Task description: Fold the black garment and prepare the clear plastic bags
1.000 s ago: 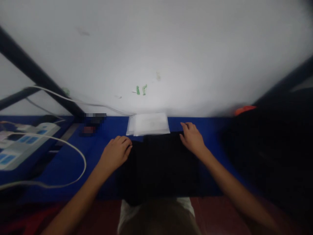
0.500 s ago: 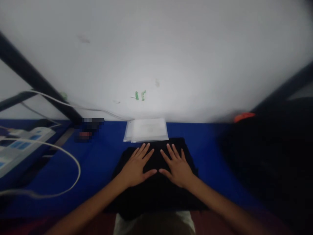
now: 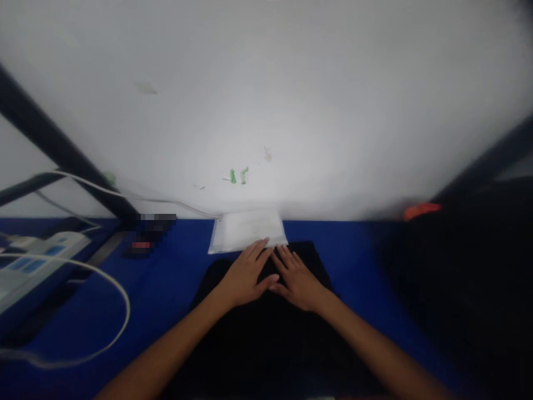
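Black folded cloth point(image 3: 266, 333) lies spread on the blue surface in front of me, too dark to tell what kind of garment or fabric it is. My left hand point(image 3: 245, 278) rests palm down on it, fingers stretched toward the wall. Beside it, my right hand point(image 3: 302, 283) lies flat on the cloth, and the thumbs and fingertips of both hands meet or nearly meet. Just beyond the fingers, flat white packets point(image 3: 252, 229) in clear plastic lie against the wall. Neither hand grips anything.
A white power strip point(image 3: 41, 266) with a looping white cable point(image 3: 125, 300) lies at left. Dark frame bars point(image 3: 75, 155) slant along the left. A blurred dark object point(image 3: 152, 239) sits near the wall. A large black mass with an orange piece point(image 3: 422, 210) fills the right.
Both hands have slid inward and slightly forward over the cloth, so they are closer together. The view has tilted up a little, and the black cloth reaches lower in it.
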Tool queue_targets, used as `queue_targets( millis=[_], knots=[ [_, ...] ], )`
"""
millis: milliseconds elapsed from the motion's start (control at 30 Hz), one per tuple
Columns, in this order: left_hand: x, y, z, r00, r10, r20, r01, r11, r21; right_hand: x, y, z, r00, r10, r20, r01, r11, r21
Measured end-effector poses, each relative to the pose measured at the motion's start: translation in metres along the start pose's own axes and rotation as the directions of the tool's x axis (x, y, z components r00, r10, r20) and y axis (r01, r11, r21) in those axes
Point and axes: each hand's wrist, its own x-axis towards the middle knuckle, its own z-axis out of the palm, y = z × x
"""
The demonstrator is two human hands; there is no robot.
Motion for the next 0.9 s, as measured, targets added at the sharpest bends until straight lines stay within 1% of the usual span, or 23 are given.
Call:
queue_targets(
  millis=[67, 133, 267, 400, 533, 600, 733, 900],
  knots=[
    [0.005, -0.002, 0.006, 0.997, 0.055, 0.057, -0.053, 0.998, -0.041, 0.003, 0.003, 0.002, 0.998, -0.059, -0.01, 0.059, 0.998, -0.001],
    [0.005, -0.004, 0.012, 0.991, 0.087, 0.097, -0.08, 0.994, -0.073, 0.004, 0.007, 0.004, 0.995, -0.1, -0.017, 0.099, 0.995, -0.008],
    [0.001, -0.008, 0.02, 0.99, 0.083, 0.111, -0.071, 0.992, -0.109, 0.001, 0.012, 0.007, 0.993, -0.12, -0.012, 0.12, 0.993, -0.016],
    [-0.002, -0.01, 0.017, 0.993, 0.092, 0.08, -0.081, 0.989, -0.127, -0.001, 0.014, 0.008, 0.991, -0.131, -0.031, 0.13, 0.991, -0.022],
    [-0.01, -0.009, 0.012, 0.99, 0.114, 0.081, -0.108, 0.992, -0.073, -0.004, 0.017, 0.009, 0.991, -0.131, -0.036, 0.129, 0.991, -0.041],
    [-0.016, -0.006, 0.012, 0.992, 0.081, 0.095, -0.079, 0.997, -0.026, -0.006, 0.019, 0.01, 0.993, -0.112, -0.047, 0.11, 0.993, -0.05],
    [-0.028, 0.0, 0.017, 0.995, -0.037, 0.091, 0.031, 0.997, 0.064, -0.007, 0.022, 0.011, 0.996, -0.066, -0.057, 0.063, 0.996, -0.057],
    [-0.031, 0.0, 0.024, 0.992, -0.029, 0.123, 0.017, 0.995, 0.099, -0.006, 0.023, 0.01, 0.997, -0.065, -0.051, 0.063, 0.997, -0.042]
  ],
)
